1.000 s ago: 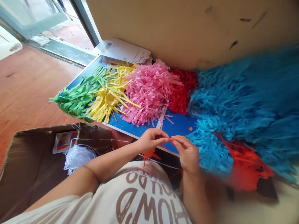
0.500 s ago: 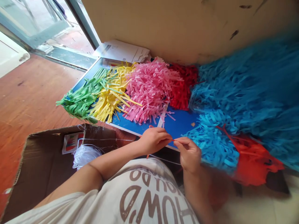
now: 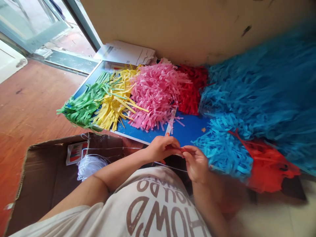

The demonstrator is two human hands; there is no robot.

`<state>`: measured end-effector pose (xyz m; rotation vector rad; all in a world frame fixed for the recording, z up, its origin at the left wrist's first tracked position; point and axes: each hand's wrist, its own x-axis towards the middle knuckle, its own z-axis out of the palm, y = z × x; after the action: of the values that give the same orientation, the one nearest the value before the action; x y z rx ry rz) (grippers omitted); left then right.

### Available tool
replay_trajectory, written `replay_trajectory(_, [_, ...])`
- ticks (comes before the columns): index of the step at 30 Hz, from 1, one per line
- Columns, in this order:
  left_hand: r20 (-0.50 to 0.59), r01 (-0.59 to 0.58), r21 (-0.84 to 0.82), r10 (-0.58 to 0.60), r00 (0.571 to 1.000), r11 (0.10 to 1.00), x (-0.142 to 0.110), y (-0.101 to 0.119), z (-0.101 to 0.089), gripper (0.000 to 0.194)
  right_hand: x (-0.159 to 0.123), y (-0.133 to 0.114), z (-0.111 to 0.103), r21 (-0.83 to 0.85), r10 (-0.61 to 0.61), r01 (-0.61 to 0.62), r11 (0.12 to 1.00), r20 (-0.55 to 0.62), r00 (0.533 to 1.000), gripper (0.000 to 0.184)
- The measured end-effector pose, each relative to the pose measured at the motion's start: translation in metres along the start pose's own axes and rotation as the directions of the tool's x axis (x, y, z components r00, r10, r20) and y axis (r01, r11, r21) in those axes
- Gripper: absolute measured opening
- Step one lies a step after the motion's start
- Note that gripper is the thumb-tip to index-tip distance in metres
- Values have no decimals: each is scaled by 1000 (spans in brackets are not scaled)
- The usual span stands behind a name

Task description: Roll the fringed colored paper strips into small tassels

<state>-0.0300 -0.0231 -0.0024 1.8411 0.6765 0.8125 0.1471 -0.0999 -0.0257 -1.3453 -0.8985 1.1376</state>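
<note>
Wooden floor point(image 3: 32, 105), a cardboard carton point(image 3: 32, 194) and white cord point(image 3: 91, 167) are noted leftmost. At the blue board's point(image 3: 190, 130) near edge, an orange-red paper strip point(image 3: 182, 149) is pinched, fingers pressed together, by the left hand point(image 3: 163, 148) and right hand point(image 3: 196, 163). "HOW" is legible on the shirt point(image 3: 160, 210), short of the blue paper fringe point(image 3: 222, 148).

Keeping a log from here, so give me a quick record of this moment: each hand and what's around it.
Left hand: pinches a small orange paper strip
Right hand: fingers on the same strip
Nearest: light blue paper fringe; blue board
Also: white string in cardboard box; pink paper fringe
</note>
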Motion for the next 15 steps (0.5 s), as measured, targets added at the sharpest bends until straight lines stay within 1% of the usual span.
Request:
replay_trajectory(2, [18, -55, 1, 55, 998, 998, 1, -2, -1, 24, 1, -1, -2, -73, -54, 55, 996, 23, 998, 13])
replay_trajectory(4, [24, -141, 64, 139, 990, 988, 2, -3, -1, 28, 2, -5, -4, -192, -156, 159, 968, 32, 987, 10])
replay_trajectory(6, [12, -176, 110, 176, 984, 978, 2, -2, 0, 25, 1, -8, -7, -252, -225, 229, 940, 48, 973, 9])
replay_trajectory(8, [7, -156, 114, 156, 988, 981, 1, 1, 0, 16, -2, -8, -8, -239, -228, 230, 943, 35, 973, 10])
replay_trajectory(10, [8, -154, 122, 154, 988, 981, 0, 3, 0, 12, -6, -6, -9, -221, -205, 195, 955, -19, 979, 11])
replay_trajectory(12, [-19, -196, 141, 200, 980, 970, -1, 5, 2, 12, -11, -4, -9, -252, -196, 173, 952, -69, 978, 12])
replay_trajectory(15, [-91, -268, 189, 288, 953, 945, -1, 6, 9, 11, -16, -6, -9, -330, -228, 181, 927, -107, 968, 12])
